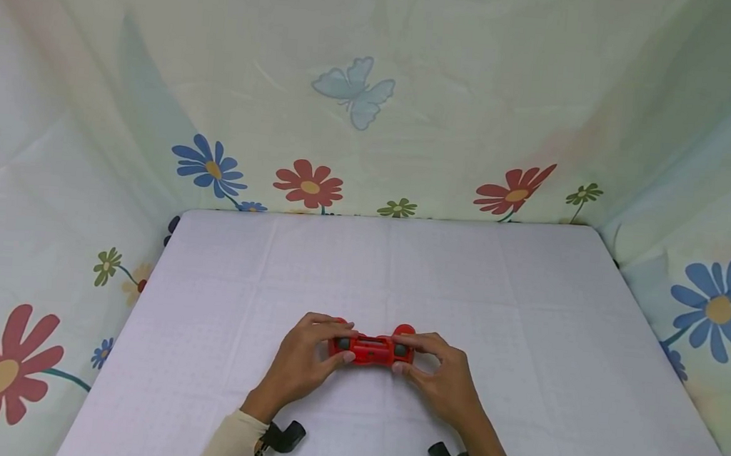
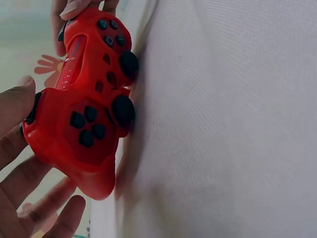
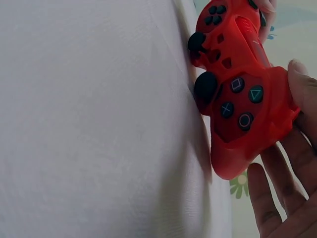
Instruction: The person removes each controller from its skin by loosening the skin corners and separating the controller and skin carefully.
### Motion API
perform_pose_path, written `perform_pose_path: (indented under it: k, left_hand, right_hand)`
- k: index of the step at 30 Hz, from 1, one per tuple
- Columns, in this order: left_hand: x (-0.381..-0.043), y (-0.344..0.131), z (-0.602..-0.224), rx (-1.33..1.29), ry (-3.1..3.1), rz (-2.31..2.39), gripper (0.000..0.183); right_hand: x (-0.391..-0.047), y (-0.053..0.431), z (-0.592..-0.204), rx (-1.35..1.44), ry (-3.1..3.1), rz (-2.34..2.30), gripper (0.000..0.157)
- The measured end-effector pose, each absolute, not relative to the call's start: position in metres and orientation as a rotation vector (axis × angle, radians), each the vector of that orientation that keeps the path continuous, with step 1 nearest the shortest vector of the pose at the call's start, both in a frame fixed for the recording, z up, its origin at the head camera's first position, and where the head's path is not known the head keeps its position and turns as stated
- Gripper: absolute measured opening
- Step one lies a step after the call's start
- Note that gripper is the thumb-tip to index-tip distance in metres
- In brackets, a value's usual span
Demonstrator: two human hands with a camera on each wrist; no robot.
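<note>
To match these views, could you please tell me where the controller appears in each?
Head: controller just below centre.
Left wrist: controller in the left half.
Right wrist: controller at upper right.
Shared landmark: white cloth, filling the right in the left-wrist view, the left in the right-wrist view.

Head view: illumination is diffuse; the backdrop is brighter at the left edge, dimmer at upper right. Wrist views: dimmer overall. Soft shadows fall on the white cloth at lower centre, right wrist view. Focus: red controller button symbols legible; cloth weave partly blurred.
</note>
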State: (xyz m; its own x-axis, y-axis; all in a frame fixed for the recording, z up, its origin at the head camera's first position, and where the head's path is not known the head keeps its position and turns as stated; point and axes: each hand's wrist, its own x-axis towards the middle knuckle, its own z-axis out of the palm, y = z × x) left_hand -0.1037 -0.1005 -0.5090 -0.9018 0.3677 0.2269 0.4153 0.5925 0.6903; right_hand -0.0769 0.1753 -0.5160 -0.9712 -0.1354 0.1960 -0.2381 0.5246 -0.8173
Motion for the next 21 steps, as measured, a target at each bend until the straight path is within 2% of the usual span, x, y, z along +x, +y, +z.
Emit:
perform_pose_path:
  k: [9, 15, 21]
  left_hand:
    - [-0.1007, -0.1060, -0.5128, -0.595, -2.743, -1.313, 0.038]
    - [-0.0979, -0.1060, -0.5128, -0.487, -2.756, -1.519, 0.035]
    - [-0.0972, -0.1043, -0.5127, -0.491, -2.720, -1.574, 0.038]
  right_hand:
    - [-0.0759, 0.1727, -0.5184, 0.180, -2.661, 1.393, 0.044]
    - [-0.0741, 0.1712, -0.5182, 0.208, -2.646, 1.368, 0.043]
    - [-0.0733, 0.1689, -0.5196, 0.226, -2.569, 1.352, 0.042]
